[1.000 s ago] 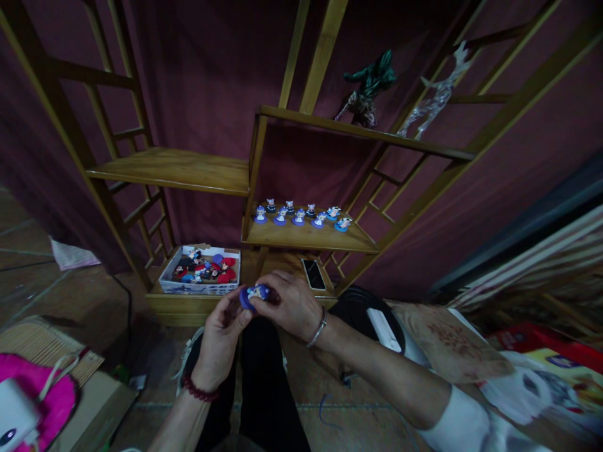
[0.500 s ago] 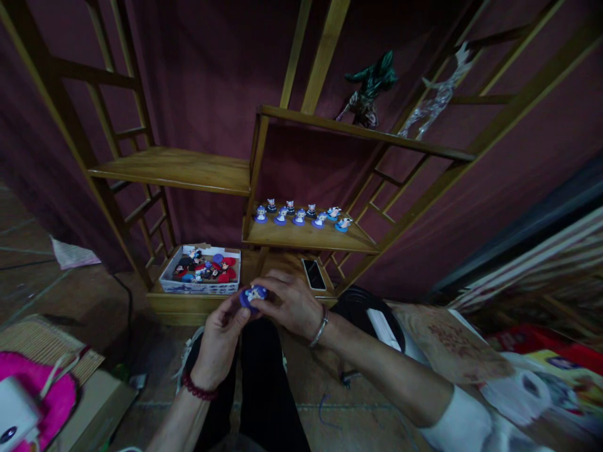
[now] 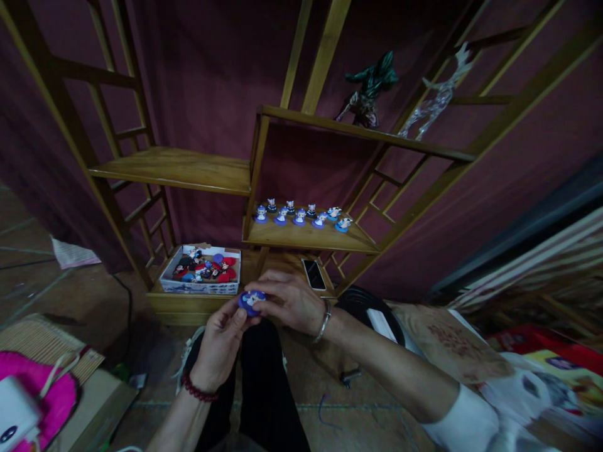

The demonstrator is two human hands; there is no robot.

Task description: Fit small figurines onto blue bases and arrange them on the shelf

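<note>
Between my two hands is a small purple-and-white figurine (image 3: 253,299) on a round purple base. My left hand (image 3: 225,342) pinches its base from the lower left, thumb on top. From the right, my right hand (image 3: 288,300) grips the figurine with thumb and fingers. Just beyond them, a cardboard box (image 3: 202,287) holds a jumble of small figurines in red, black, blue and purple. Two rows of similar figurines (image 3: 299,217) stand upright on the wooden shelf (image 3: 311,237); several have purple bases, others black or blue.
A phone (image 3: 313,274) lies on the low shelf at right. Higher up stand a green-cloaked statue (image 3: 370,91) and a clear deer ornament (image 3: 438,97). At lower left, a pink item (image 3: 56,402) rests by a carton (image 3: 97,408). Bags (image 3: 518,389) fill the right.
The figurine has tipped slightly in my fingers and shifted a little left and down. My right forearm has moved slightly. The figurines on the shelf and in the box have stayed put.
</note>
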